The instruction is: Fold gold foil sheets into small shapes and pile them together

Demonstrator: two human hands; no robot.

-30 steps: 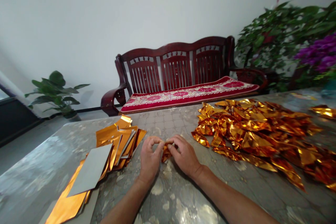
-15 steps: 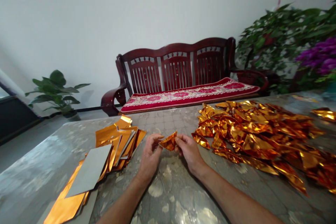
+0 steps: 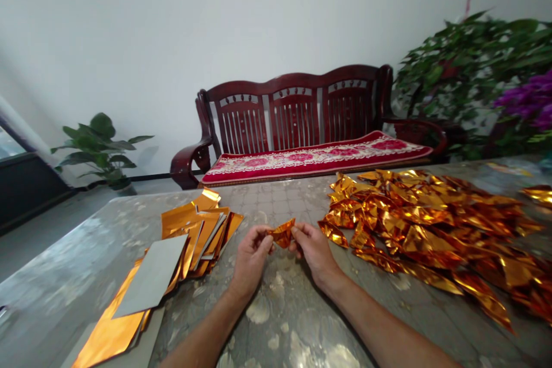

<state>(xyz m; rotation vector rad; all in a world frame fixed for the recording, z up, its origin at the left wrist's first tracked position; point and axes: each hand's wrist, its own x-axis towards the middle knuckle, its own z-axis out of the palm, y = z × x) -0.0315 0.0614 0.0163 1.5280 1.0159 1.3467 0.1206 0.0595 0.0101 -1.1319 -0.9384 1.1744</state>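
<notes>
Tilted since last frame: folded gold foil (image 3: 282,234) held in a narrow pinch between your left hand (image 3: 251,259) and right hand (image 3: 313,253), beside the foil pile (image 3: 414,224).

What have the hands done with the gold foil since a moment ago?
The left hand and right hand have drawn apart from their close pinch, so the small folded gold foil piece now shows, held between them. The pile of folded foil and the stack of flat foil sheets stayed as they were.
</notes>
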